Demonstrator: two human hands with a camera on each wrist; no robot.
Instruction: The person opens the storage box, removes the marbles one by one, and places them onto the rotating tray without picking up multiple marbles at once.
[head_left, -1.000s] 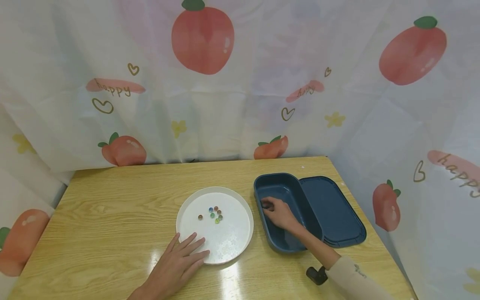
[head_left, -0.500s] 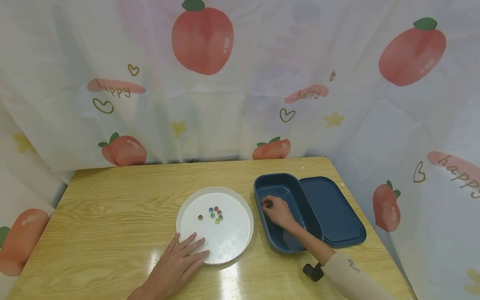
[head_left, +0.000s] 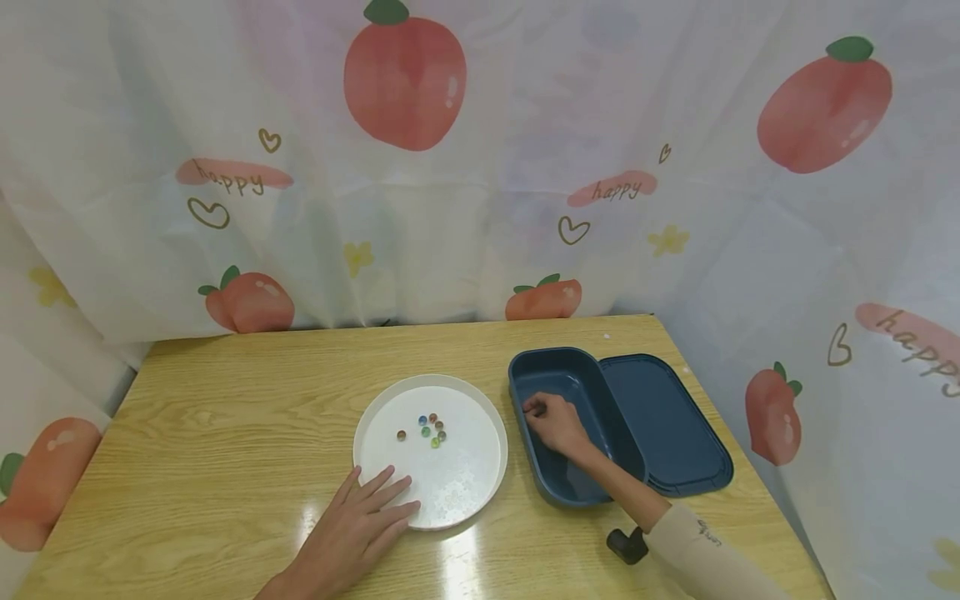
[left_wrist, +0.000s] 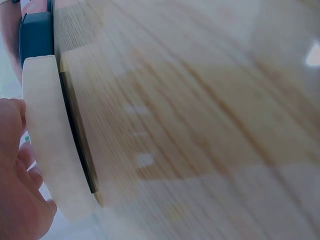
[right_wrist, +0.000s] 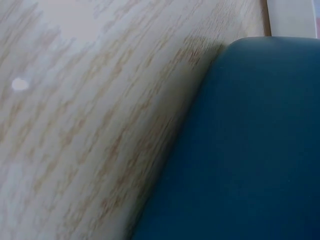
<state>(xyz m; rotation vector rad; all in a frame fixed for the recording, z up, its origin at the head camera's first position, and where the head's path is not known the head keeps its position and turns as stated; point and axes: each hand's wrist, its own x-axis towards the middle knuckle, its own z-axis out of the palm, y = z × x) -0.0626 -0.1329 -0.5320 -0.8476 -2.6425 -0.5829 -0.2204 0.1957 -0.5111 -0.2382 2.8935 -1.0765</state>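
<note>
My left hand lies with fingers spread over the near left rim of a round white plate. In the left wrist view, its fingers reach over the pale side wall of that plate. Several small glass marbles in blue, green, yellow and brown sit near the plate's middle. My right hand reaches into a dark blue rectangular box, its fingers bent near the left wall. Whether anything is between those fingertips cannot be made out. The right wrist view shows only the box's outer wall and tabletop.
A dark blue lid lies flat to the right of the box. All of this stands on a wooden table against a fruit-printed curtain. A black wrist mount sits by the right sleeve.
My right hand stays inside the box; its fingers and forearm have shifted only slightly. The left hand, plate and marbles look the same.
</note>
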